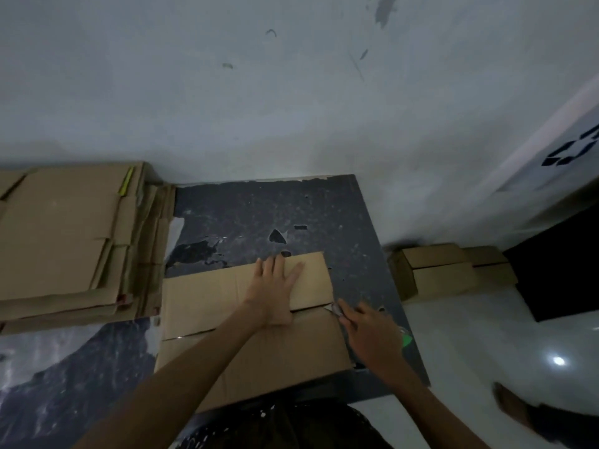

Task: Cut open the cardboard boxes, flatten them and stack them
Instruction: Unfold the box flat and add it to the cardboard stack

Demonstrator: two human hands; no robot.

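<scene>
A box point(252, 322) lies on a dark, worn mat point(259, 209) on the floor, right in front of the person. Its long axis runs left to right across the view, tipped a little so the right end sits farther from the person than the left. The top seam runs along that same axis, from the left edge up toward the right edge, and it has parted on the right half.

The left hand point(275, 286) lies flat and spread on the far flap, fingers pointing away toward the wall, palm down just above the seam. The right hand point(372, 332) is closed round a knife point(334, 308) at the box's right edge; the blade tip points left, into the end of the seam, in line with it.

To the left, a stack point(64, 241) of flattened cardboard rests on the floor against the wall, touching the mat's left edge. To the right, well apart from the mat, two small boxes point(450, 270) sit uncut beside the wall
</scene>
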